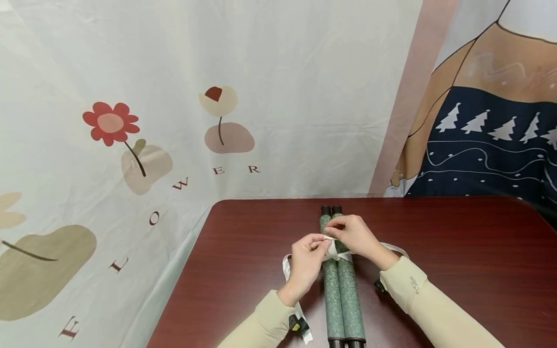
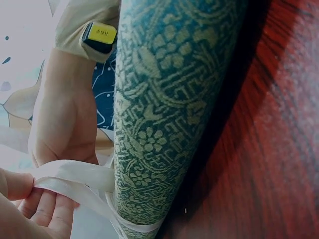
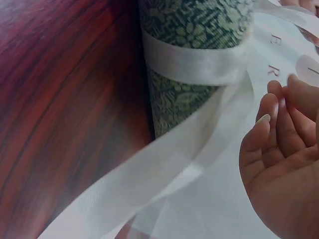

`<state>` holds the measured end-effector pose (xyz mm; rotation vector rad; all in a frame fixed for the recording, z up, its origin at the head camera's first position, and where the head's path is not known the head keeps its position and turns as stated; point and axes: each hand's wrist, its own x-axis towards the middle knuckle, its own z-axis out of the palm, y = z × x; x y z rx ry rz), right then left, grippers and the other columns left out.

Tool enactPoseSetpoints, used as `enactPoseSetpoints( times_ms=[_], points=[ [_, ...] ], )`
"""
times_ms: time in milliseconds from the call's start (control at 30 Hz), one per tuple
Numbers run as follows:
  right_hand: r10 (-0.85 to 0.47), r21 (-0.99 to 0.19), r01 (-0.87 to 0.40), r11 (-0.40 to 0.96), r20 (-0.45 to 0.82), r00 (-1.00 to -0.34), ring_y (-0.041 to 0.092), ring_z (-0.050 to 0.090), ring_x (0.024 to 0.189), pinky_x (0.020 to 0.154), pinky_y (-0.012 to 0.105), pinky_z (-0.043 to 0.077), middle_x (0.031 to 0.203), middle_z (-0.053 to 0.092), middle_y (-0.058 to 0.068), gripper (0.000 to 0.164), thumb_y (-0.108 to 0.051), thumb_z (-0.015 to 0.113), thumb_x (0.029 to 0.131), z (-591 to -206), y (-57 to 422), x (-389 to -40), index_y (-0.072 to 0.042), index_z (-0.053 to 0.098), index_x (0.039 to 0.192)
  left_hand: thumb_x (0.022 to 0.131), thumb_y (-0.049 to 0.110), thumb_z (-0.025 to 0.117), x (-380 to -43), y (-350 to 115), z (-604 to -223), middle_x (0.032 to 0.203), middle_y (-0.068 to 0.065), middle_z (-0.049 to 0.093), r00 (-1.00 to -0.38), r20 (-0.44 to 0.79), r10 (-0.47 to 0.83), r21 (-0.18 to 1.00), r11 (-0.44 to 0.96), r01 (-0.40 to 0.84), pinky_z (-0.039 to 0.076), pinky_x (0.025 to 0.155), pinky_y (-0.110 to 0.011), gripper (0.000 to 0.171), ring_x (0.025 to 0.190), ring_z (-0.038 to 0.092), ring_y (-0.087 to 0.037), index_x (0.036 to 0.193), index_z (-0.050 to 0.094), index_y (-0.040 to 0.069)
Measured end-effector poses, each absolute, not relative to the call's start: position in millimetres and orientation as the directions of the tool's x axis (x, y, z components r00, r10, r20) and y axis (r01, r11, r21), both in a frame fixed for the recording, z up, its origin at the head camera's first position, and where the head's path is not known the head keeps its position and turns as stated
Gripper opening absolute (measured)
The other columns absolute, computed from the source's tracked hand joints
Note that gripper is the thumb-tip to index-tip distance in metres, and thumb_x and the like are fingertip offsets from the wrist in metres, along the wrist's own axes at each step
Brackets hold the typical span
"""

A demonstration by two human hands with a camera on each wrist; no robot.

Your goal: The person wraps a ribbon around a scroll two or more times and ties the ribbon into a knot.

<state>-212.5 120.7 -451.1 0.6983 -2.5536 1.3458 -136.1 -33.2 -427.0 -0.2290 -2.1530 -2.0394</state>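
Two long green patterned rolls [image 1: 332, 285] with black ends lie side by side on the table. A white ribbon [image 1: 331, 250] is wrapped round them, its loose ends trailing to both sides. My left hand [image 1: 305, 258] pinches a folded length of the ribbon between thumb and fingers, just above the rolls. Close above that fold is my right hand [image 1: 353, 235], thumb and fingertips drawn together. In the right wrist view its fingers [image 3: 276, 127] are loosely curled with no ribbon visible among them. The ribbon [image 2: 75, 174] passes in front of the right hand's fingertips in the left wrist view.
The dark red wooden table [image 1: 248, 241] runs up to a printed cloth [image 1: 296, 96] with flowers and letters. One ribbon tail [image 1: 304, 328] lies near the left wrist's black camera [image 1: 298, 325]. Another ribbon tail [image 1: 393, 249] loops behind the right wrist.
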Motion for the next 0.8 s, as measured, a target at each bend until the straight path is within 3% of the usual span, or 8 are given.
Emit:
enactPoseSetpoints(
  times_ms=[100,167,367,600,800],
  points=[
    [-0.287,-0.777,-0.45,0.44,0.354,-0.89,0.011,0.058,0.071,0.06,0.033,0.05,0.083,0.069,0.0,0.017,-0.024,0.066,0.088,-448,128,-205,-0.008,0.073,0.092,0.086,0.004,0.065,-137,-33,-427,0.081,-0.021,0.07,-0.973,0.229,-0.019,0.972,0.064,0.227,0.051,0.057,-0.023,0.012,0.07,0.062,-0.023,0.092,0.066,-0.006],
    [-0.273,-0.811,-0.429,0.397,0.342,-0.899,0.012,0.058,0.07,0.06,0.033,0.05,0.083,0.069,0.001,0.02,-0.026,0.065,0.089,-446,132,-199,-0.008,0.073,0.094,0.086,0.004,0.065,-138,-34,-428,0.081,-0.021,0.07,-0.972,0.234,-0.023,0.971,0.064,0.232,0.045,0.054,-0.018,0.011,0.068,0.06,-0.02,0.092,0.065,-0.005],
    [-0.332,-0.87,-0.405,0.28,0.309,-0.892,0.02,0.061,0.074,0.06,0.033,0.052,0.09,0.07,0.008,0.022,-0.02,0.068,0.087,-425,130,-169,-0.004,0.07,0.101,0.085,0.003,0.065,-141,-35,-430,0.082,-0.02,0.07,-0.967,0.255,0.004,0.966,0.033,0.255,0.055,0.059,-0.039,0.014,0.071,0.062,-0.024,0.095,0.062,-0.008],
    [-0.327,-0.866,-0.43,0.257,0.341,-0.882,0.025,0.059,0.068,0.054,0.03,0.05,0.089,0.07,0.012,0.013,-0.009,0.066,0.086,-411,127,-155,-0.001,0.071,0.096,0.087,0.006,0.064,-138,-33,-429,0.081,-0.018,0.07,-0.953,0.293,0.077,0.95,0.087,0.299,0.047,0.057,-0.016,0.022,0.069,0.061,-0.016,0.108,0.061,-0.001],
    [-0.278,-0.866,-0.419,0.271,0.347,-0.896,0.017,0.056,0.064,0.052,0.029,0.047,0.085,0.07,0.0,0.011,-0.02,0.067,0.088,-436,133,-169,-0.014,0.073,0.093,0.082,-0.007,0.059,-144,-39,-432,0.086,-0.018,0.07,-0.932,0.337,0.133,0.92,0.165,0.356,0.053,0.065,-0.028,0.029,0.077,0.064,-0.023,0.111,0.061,0.0]
  ],
)
